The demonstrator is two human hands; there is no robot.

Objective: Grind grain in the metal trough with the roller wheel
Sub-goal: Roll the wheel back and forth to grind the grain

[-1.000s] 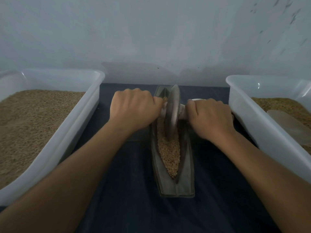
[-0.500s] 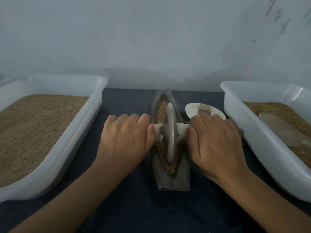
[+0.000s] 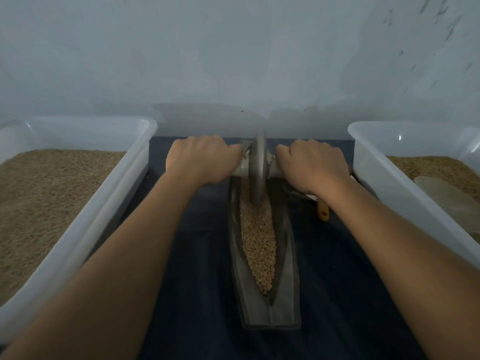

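— Right, what is this person wearing? Any sleeves?

— None that show. Both forearms are bare all the way from the bottom edge of the view up to the wrists.

— Gloves, then?

— No gloves. The left hand point(image 3: 201, 158) is bare, and so is the right hand point(image 3: 313, 165).

— Watch, bracelet, rings?

— Both wrists look plain from here, with no strap or band on either. Only the backs of the hands and the knuckles face us, and the light is dim, so I can't speak for the fingers.

— Shape of the arms?

— Slim, smooth forearms, narrowing toward the wrists. Whatever clothing there is sits below the frame.
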